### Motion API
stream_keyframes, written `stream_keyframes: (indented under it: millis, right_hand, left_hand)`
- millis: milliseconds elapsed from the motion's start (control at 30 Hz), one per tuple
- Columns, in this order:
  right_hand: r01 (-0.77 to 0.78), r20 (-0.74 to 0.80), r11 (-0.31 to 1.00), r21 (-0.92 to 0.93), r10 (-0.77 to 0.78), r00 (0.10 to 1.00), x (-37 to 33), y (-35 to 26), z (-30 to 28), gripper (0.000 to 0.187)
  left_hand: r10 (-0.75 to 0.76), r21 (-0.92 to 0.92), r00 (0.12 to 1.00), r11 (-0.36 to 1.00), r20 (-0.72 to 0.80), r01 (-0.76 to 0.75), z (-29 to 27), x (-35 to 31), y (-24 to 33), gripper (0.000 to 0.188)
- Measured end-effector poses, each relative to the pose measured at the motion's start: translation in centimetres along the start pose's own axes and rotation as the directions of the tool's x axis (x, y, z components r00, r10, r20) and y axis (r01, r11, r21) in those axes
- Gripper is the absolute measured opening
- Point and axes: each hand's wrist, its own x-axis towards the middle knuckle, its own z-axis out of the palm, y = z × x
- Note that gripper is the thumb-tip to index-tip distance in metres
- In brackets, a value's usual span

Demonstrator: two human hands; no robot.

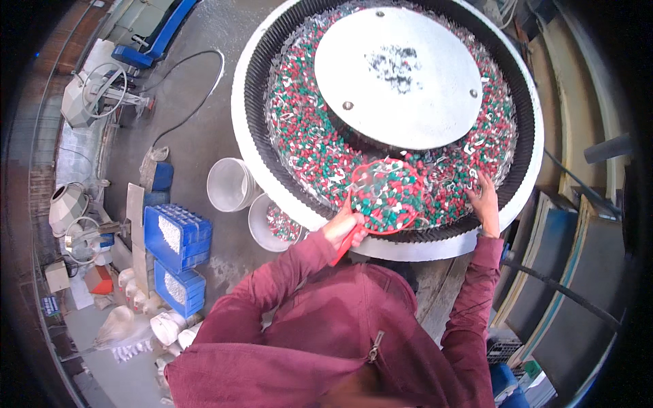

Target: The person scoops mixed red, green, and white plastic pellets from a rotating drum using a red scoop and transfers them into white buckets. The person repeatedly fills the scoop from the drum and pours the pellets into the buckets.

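Observation:
My left hand (344, 228) grips the handle of a red round strainer-like scoop (352, 245), whose bowl is full of small red, green and white pieces. The scoop is over the near part of a large round tub (388, 250) with a pale rim and ribbed dark inner wall. A ring of the same mixed pieces (309, 129), with white hook-shaped bits among them, surrounds the tub's pale round centre cover (401, 112). To the right of the scoop, my right hand (484, 204) reaches over the near right rim, fingers apart and fingertips at the pieces.
Left of the tub stand a white bucket (227, 185) and another white bucket (257, 231) with mixed pieces inside. Farther left are stacked blue crates (194, 238) holding white pieces, and grey machines with handwheels (85, 112). Large panels (544, 251) line the right.

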Motion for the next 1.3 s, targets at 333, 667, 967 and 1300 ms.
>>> stream_keyframes:
  millis: [333, 667, 967, 1300]
  right_hand:
    - [-0.018, -0.027, 1.0, 0.011, 0.019, 0.999, -0.6, -3.0, 3.1, 0.054]
    - [0.264, 0.048, 0.963, 0.06, -0.267, 0.963, -0.4, -7.5, 5.2, 0.043]
    - [0.074, 0.239, 0.997, 0.015, -0.075, 0.968, -1.2, -7.4, 3.4, 0.047]
    - [0.161, 0.172, 0.966, -0.201, -0.127, 0.977, -3.4, -10.5, -0.2, 0.043]
  left_hand:
    - [0.235, -0.112, 0.971, 0.967, 0.048, -0.229, -5.5, -15.4, 2.4, 0.015]
    - [0.399, -0.129, 0.801, 0.857, -0.446, -0.499, -19.7, -27.6, -1.8, 0.012]
    - [0.552, 0.423, 0.356, 0.823, -0.754, -0.379, -31.6, -25.3, -6.9, 0.068]
    - [0.806, 0.717, 0.098, 0.455, -0.583, 0.528, -41.8, -13.2, -12.2, 0.089]
